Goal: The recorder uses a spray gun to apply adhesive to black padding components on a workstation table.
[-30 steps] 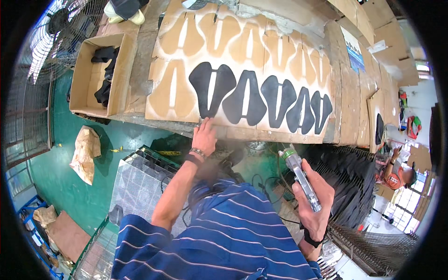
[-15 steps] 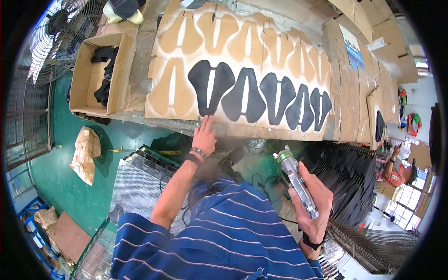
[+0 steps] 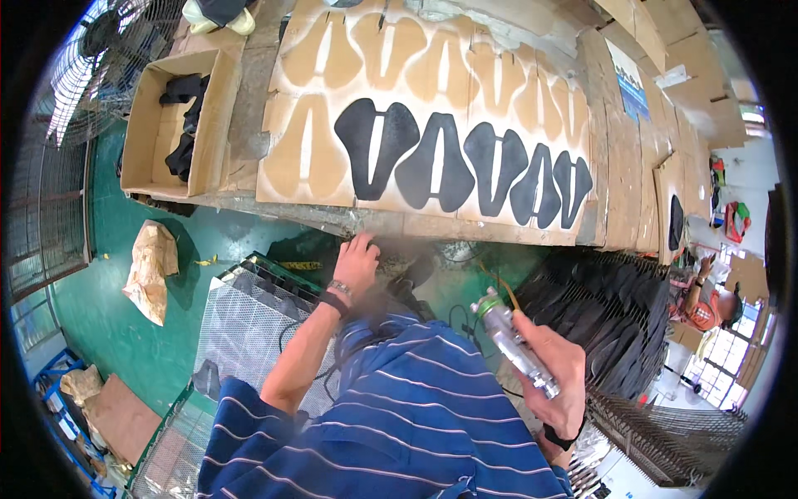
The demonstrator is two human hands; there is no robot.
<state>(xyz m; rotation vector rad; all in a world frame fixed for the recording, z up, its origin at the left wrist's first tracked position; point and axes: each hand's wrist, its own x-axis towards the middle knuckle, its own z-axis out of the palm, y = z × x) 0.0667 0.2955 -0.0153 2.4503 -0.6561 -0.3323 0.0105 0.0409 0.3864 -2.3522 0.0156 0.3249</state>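
My right hand (image 3: pixel 553 366) is wrapped round a silver spray gun (image 3: pixel 519 353) with a green ring at its head, held below the table's front edge on the right. My left hand (image 3: pixel 356 264) is in front of that edge, its fingers stretched loosely toward the table and apart from it. Nothing shows in it. Beyond it lies a cardboard sheet (image 3: pixel 287 175) with white overspray around tan outlines. Along its near row rest several flat black slotted pieces (image 3: pixel 353 137), turned alternately. The leftmost black piece is nearest my left hand.
An open cardboard box (image 3: pixel 137 158) with black pieces stands at the table's left, near a fan (image 3: pixel 91 50). Wire mesh (image 3: pixel 233 333) lies below my left arm. Racks of black pieces (image 3: pixel 598 324) stand at right; a person (image 3: pixel 706 308) is farther off. A crumpled paper bag (image 3: pixel 151 270) lies on the floor.
My left hand has drawn back from the table edge, toward me. My right hand has shifted slightly left and down with the spray gun, which is more tilted. The black pieces stay in place.
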